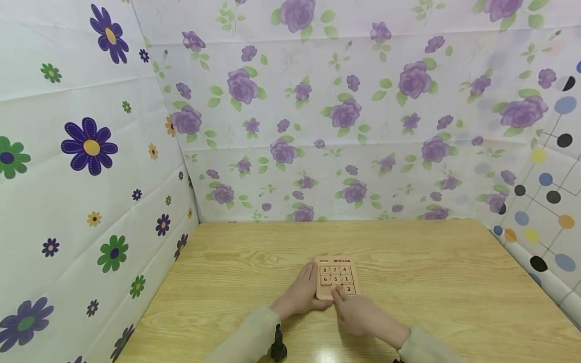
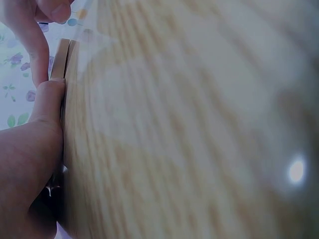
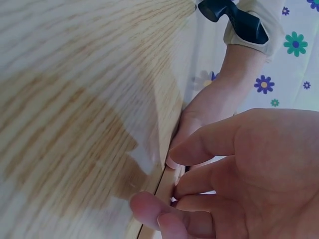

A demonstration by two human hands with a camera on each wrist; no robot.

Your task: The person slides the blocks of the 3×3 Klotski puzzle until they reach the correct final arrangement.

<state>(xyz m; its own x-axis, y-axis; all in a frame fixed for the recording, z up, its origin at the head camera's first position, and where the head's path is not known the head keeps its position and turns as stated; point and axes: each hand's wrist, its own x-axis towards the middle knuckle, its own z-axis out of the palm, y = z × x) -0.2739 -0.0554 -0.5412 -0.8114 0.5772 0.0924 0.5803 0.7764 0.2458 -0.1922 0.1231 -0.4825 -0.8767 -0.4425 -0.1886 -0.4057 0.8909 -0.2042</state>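
Note:
A wooden sliding number puzzle (image 1: 330, 261) lies flat on the table. Its upper rows read 8, 7, 4 and 6, 5, 1; a tile marked 2 (image 1: 348, 289) is at bottom right, and the bottom-left slot is bare. My left hand (image 1: 297, 295) holds the frame at its lower-left corner, fingers along the left side and thumb (image 2: 50, 99) against the near edge. With its fingertips, my right hand (image 1: 358, 313) touches the bottom-middle tile, whose number they hide. In the right wrist view, the other right-hand fingers (image 3: 194, 179) bend loosely over the puzzle's near edge.
The wood-grain table (image 1: 236, 267) runs back to a wall cloth with purple flowers (image 1: 345, 113). A daisy-print cloth (image 1: 91, 201) stands on the left and a dotted cloth (image 1: 544, 201) on the right. A dark wrist mount (image 1: 278, 345) sits at the left sleeve.

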